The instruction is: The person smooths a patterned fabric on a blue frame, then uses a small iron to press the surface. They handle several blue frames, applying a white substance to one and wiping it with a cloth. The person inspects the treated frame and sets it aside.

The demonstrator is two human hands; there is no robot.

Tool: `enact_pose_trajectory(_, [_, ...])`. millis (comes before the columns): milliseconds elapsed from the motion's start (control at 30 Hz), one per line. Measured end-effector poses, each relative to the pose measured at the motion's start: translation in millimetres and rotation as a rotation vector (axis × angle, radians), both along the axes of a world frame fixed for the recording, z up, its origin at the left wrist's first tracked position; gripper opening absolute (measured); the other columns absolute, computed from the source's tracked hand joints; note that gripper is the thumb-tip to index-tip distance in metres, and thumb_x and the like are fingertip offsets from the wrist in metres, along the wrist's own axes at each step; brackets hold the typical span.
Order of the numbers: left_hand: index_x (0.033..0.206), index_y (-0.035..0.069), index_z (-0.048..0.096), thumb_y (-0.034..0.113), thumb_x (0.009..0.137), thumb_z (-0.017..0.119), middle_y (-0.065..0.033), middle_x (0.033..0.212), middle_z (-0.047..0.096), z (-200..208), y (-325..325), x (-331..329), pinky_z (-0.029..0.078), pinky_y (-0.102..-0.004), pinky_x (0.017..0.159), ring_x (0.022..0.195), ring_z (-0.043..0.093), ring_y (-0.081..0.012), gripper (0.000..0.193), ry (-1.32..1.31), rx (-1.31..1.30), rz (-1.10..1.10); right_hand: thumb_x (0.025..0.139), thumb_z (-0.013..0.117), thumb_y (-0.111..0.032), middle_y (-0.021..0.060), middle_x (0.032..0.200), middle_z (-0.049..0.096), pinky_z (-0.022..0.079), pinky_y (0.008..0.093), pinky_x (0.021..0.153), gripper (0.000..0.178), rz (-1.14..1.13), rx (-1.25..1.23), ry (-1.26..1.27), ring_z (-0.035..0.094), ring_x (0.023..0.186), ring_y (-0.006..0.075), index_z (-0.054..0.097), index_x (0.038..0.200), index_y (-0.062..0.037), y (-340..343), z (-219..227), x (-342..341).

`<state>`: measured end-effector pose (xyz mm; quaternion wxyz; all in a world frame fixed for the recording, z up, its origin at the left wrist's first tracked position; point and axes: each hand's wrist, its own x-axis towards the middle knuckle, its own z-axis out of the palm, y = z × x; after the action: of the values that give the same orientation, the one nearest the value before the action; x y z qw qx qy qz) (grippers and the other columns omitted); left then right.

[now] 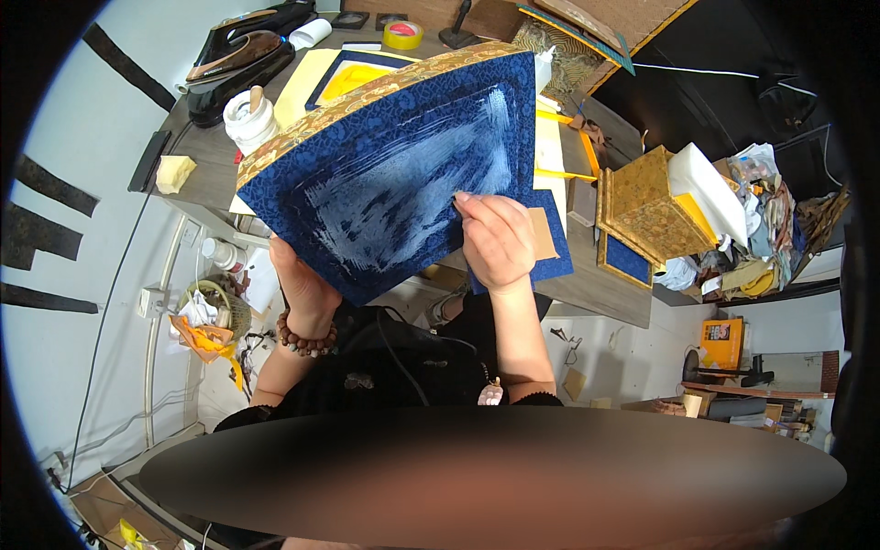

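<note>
A blue patterned fabric-covered box panel (275,206) with a gold brocade side is tilted up in front of me. White streaks, like brushed glue, cover the middle of its blue face. My left hand (307,289) grips its lower left edge, the fingers partly hidden behind it. Against the streaked face, my right hand (500,238) is closed in a pinch at the fingertips; whatever is between them is too small to make out. Under that hand lies another blue piece (554,266) with a tan patch (543,234). Left of the panel stands a white jar (249,133) with a wooden stick in it.
A dark iron (240,73) stands at the back left, near a yellow tape roll (403,35). A pale yellow block (175,173) sits by the table's left edge. On the right are a gold brocade box (646,202), white foam (706,191) and heaped fabric scraps (761,220).
</note>
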<state>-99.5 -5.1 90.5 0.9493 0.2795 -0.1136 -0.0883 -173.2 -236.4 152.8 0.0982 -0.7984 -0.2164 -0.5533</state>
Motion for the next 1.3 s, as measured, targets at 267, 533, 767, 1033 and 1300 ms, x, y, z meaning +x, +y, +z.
enact_pose_trajectory(267, [0.155,0.009,0.039,0.066,0.103,0.042,-0.0115,0.150,0.052,-8.9,8.1,4.8,0.045,-0.0455,0.112,0.133,0.054,-0.0287,0.077,-0.042,0.086,-0.090,0.075,0.071,0.001,0.0172,0.105,0.075,0.060,0.0375,0.078,0.011,0.063,-0.203,0.087,0.071,0.091,0.0276,0.066,0.084,0.0011,-14.5,18.2,-8.9])
enact_pose_trajectory(533, [0.153,0.010,0.041,0.066,0.103,0.043,-0.0105,0.149,0.054,-2.2,6.1,3.8,0.044,-0.0455,0.112,0.133,0.054,-0.0280,0.076,0.044,0.092,-0.098,0.073,0.071,0.001,0.0183,0.104,0.075,0.060,0.0376,0.077,0.012,0.083,-0.329,0.121,0.071,0.089,0.0283,0.064,0.083,0.0015,-18.8,30.5,-11.6])
enact_pose_trajectory(767, [0.153,0.010,0.041,0.065,0.103,0.043,-0.0101,0.148,0.054,-3.1,7.1,4.9,0.044,-0.0455,0.112,0.132,0.054,-0.0280,0.075,0.026,0.084,-0.090,0.073,0.072,0.001,0.0179,0.104,0.075,0.061,0.0370,0.075,0.012,0.068,-0.332,0.107,0.071,0.087,0.0281,0.065,0.083,0.0013,-19.0,32.5,-10.2])
enact_pose_trajectory(1033, [0.142,0.003,0.050,0.054,0.103,0.054,-0.0112,0.135,0.064,-0.2,3.3,2.3,0.055,-0.0416,0.100,0.118,0.065,-0.0238,0.065,0.052,-0.023,-0.035,0.074,0.071,0.002,0.0174,0.102,0.075,0.061,0.0376,0.075,0.012,0.069,-0.297,0.121,0.072,0.087,0.0284,0.066,0.085,0.0025,-18.3,32.1,-9.5])
enact_pose_trajectory(1300, [0.145,0.004,0.048,0.059,0.101,0.054,-0.0115,0.139,0.061,3.1,3.0,3.2,0.053,-0.0426,0.102,0.121,0.064,-0.0251,0.071,0.044,-0.008,-0.057,0.075,0.072,0.008,0.0166,0.101,0.075,0.061,0.0384,0.076,0.013,0.063,-0.195,0.142,0.072,0.088,0.0286,0.066,0.085,0.0036,-16.6,32.2,-9.2])
